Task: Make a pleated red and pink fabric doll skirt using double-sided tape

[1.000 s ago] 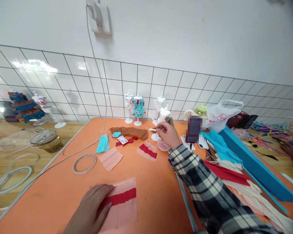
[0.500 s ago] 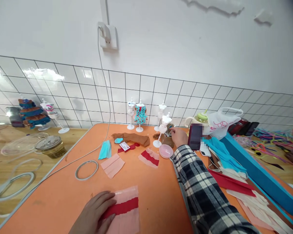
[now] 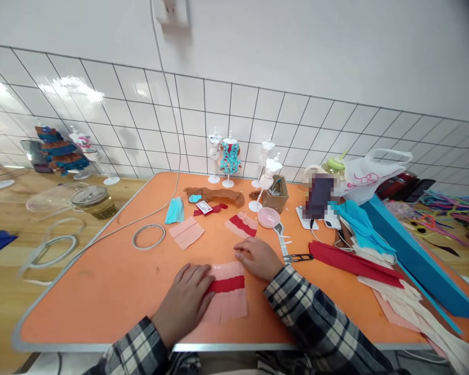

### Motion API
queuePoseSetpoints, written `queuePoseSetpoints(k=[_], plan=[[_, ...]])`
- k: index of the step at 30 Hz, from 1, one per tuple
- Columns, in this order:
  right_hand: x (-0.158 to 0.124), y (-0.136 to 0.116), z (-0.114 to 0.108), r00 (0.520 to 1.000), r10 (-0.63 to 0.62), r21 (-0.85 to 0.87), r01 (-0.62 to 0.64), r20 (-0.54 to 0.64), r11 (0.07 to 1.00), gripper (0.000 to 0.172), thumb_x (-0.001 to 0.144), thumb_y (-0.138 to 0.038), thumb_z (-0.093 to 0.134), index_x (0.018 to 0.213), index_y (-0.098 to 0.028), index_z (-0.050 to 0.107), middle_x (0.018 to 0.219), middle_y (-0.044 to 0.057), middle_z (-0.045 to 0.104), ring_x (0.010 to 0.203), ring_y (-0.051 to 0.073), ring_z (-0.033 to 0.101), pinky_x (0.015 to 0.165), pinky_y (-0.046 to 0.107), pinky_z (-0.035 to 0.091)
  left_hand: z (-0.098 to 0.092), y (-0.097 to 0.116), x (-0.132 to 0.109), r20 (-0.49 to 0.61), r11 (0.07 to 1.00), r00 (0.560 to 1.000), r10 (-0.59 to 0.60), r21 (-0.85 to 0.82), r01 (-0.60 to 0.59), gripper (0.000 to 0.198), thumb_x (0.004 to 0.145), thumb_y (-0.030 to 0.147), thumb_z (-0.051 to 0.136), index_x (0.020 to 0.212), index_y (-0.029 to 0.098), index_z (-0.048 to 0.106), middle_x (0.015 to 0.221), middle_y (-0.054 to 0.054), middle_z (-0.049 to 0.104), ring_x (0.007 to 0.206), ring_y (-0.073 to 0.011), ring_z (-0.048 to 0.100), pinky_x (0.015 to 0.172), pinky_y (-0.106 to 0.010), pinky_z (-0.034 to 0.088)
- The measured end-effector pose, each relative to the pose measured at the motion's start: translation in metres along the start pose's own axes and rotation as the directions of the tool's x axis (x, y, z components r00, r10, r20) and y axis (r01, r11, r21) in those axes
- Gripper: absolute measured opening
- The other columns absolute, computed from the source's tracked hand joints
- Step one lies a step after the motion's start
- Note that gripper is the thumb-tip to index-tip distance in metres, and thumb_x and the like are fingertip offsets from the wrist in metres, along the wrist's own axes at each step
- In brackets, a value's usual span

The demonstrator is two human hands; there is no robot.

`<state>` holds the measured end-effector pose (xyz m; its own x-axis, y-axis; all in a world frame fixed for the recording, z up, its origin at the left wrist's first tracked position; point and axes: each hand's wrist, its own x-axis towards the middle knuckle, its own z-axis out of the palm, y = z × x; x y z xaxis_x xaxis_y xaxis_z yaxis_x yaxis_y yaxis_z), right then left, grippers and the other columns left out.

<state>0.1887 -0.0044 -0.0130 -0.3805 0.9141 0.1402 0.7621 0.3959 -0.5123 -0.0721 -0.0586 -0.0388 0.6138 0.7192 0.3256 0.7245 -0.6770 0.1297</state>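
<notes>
We logged the right hand [image 3: 260, 258] as the change: half a second earlier it was at the cardboard box [image 3: 275, 202], now well beyond it, and it had come back just beside the pink crepe-paper sheet's [image 3: 233, 308] far right corner. We judged that both hands were on one job again. Its fingers were curled, thumb near the fingertips; we couldn't tell whether they pinched anything. The left hand [image 3: 183, 302] lay flat over the sheet's left side, pressing rather than grasping. The sheet ran out rightward from under those fingers, roughly rectangular, lightly creased, glossy along the far edge, with a rough-edged red strip [image 3: 230, 284] across its middle.
</notes>
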Motion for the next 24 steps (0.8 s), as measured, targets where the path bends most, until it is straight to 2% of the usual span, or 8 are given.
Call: queuePoseSetpoints(k=[3, 6, 11, 14, 16, 19, 21, 24], plan=[[-0.004, -0.005, 0.020, 0.995, 0.044, -0.017, -0.042, 0.094, 0.999, 0.025, 0.091, -0.032, 0.059, 0.107, -0.017, 0.071, 0.106, 0.008, 0.067, 0.102, 0.020, 0.059, 0.093, 0.032, 0.044, -0.001, 0.001, 0.007, 0.076, 0.999, 0.997, -0.024, -0.032, 0.026, 0.023, 0.092, 0.031, 0.052, 0.110, 0.024, 0.065, 0.121, -0.008, 0.065, 0.111, -0.0264, 0.058, 0.106, -0.053, 0.036], [-0.002, -0.002, 0.021, 0.989, 0.103, -0.049, -0.098, 0.108, 0.994, 0.019, 0.085, -0.029, 0.066, 0.100, -0.018, 0.071, 0.102, 0.007, 0.065, 0.100, 0.020, 0.058, 0.090, 0.031, 0.043, -0.001, -0.001, 0.008, 0.123, 0.997, 0.991, -0.045, -0.064, 0.053, 0.024, 0.093, 0.032, 0.052, 0.112, 0.026, 0.064, 0.123, -0.008, 0.064, 0.114, -0.0264, 0.058, 0.108, -0.055, 0.033], [-0.002, 0.000, 0.021, 0.980, 0.140, -0.043, -0.136, 0.141, 0.990, 0.008, 0.082, -0.025, 0.071, 0.085, -0.018, 0.070, 0.095, 0.005, 0.063, 0.094, 0.018, 0.058, 0.083, 0.029, 0.042, -0.004, -0.010, 0.000, 0.137, 0.989, 0.987, -0.088, -0.103, 0.103, 0.031, 0.093, 0.036, 0.052, 0.121, 0.027, 0.060, 0.125, -0.007, 0.064, 0.116, -0.0263, 0.058, 0.108, -0.053, 0.035], [-0.005, 0.002, 0.025, 0.984, 0.123, -0.027, -0.120, 0.126, 0.992, 0.007, 0.084, -0.024, 0.070, 0.085, -0.018, 0.069, 0.094, 0.004, 0.063, 0.091, 0.017, 0.057, 0.080, 0.028, 0.041, -0.016, -0.021, 0.003, 0.083, 0.971, 0.979, -0.186, -0.134, 0.196, 0.038, 0.093, 0.042, 0.052, 0.125, 0.023, 0.058, 0.126, -0.010, 0.063, 0.116, -0.0274, 0.057, 0.103, -0.047, 0.043], [-0.008, 0.003, 0.026, 0.988, 0.112, -0.021, -0.110, 0.111, 0.994, 0.006, 0.084, -0.024, 0.070, 0.085, -0.018, 0.068, 0.093, 0.003, 0.062, 0.089, 0.017, 0.057, 0.079, 0.028, 0.041, -0.025, -0.026, 0.016, 0.071, 0.953, 0.965, -0.251, -0.158, 0.259, 0.040, 0.094, 0.044, 0.049, 0.127, 0.022, 0.057, 0.129, -0.010, 0.061, 0.120, -0.0275, 0.056, 0.103, -0.044, 0.044], [-0.011, 0.004, 0.027, 0.991, 0.100, -0.017, -0.099, 0.086, 0.995, 0.007, 0.084, -0.024, 0.071, 0.083, -0.018, 0.067, 0.091, 0.003, 0.062, 0.089, 0.017, 0.057, 0.079, 0.028, 0.041, -0.029, -0.024, 0.049, 0.246, 0.951, 0.961, -0.124, -0.248, 0.186, 0.034, 0.094, 0.040, 0.050, 0.120, 0.023, 0.063, 0.122, -0.008, 0.065, 0.112, -0.0237, 0.060, 0.097, -0.036, 0.047], [-0.013, 0.003, 0.026, 0.993, 0.094, -0.018, -0.093, 0.070, 0.995, 0.007, 0.083, -0.023, 0.071, 0.083, -0.018, 0.067, 0.091, 0.003, 0.062, 0.089, 0.017, 0.057, 0.080, 0.028, 0.041, -0.023, -0.018, 0.070, 0.318, 0.955, 0.944, -0.087, -0.242, 0.169, 0.030, 0.092, 0.034, 0.053, 0.116, 0.021, 0.066, 0.117, -0.009, 0.068, 0.108, -0.0240, 0.062, 0.093, -0.037, 0.047], [-0.015, 0.002, 0.026, 0.994, 0.092, -0.022, -0.091, 0.055, 0.996, 0.005, 0.084, -0.022, 0.070, 0.084, -0.018, 0.066, 0.091, 0.003, 0.062, 0.089, 0.016, 0.057, 0.080, 0.027, 0.041, -0.007, -0.010, 0.087, 0.362, 0.965, 0.924, -0.119, -0.177, 0.193, 0.021, 0.084, 0.032, 0.062, 0.102, 0.024, 0.070, 0.107, -0.006, 0.071, 0.102, -0.0264, 0.064, 0.086, -0.040, 0.044]])
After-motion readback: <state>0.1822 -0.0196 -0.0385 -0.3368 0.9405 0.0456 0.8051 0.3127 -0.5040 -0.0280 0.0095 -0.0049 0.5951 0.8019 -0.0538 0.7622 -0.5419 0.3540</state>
